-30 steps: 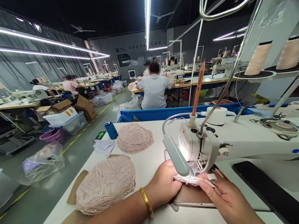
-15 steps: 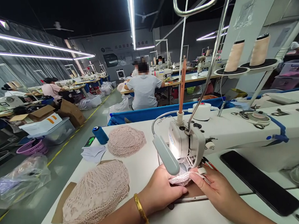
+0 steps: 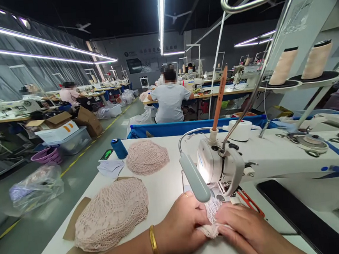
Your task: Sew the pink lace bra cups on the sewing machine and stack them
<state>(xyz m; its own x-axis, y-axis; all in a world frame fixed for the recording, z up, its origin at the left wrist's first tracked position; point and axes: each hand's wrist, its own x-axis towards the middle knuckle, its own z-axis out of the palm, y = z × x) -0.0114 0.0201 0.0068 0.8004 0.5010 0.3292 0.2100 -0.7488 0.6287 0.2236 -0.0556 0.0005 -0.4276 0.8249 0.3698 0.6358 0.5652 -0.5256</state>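
Note:
A pale lace piece [image 3: 213,211] lies in front of the sewing machine [image 3: 219,162], lit by its lamp [image 3: 195,177]. My left hand [image 3: 180,224], a gold bangle at the wrist, pinches the lace from the left. From the right, my right hand [image 3: 244,223] grips the same piece, thumb and fingers closed on its near edge. The presser foot area is partly hidden behind the lamp. To the left rest a large stack of beige lace pieces [image 3: 112,217] on brown card and a smaller lace stack [image 3: 147,157] behind it.
A blue thread spool [image 3: 118,148] and a white folded cloth [image 3: 111,168] stand at the table's left edge. A black phone [image 3: 306,218] lies at right, beside orange-handled snips [image 3: 250,201]. Thread cones [image 3: 283,66] rise behind. A co-worker [image 3: 171,97] sits ahead.
Both hands have drawn the lace toward me, away from the needle area, and its mesh now shows stretched between them. The view has turned slightly left.

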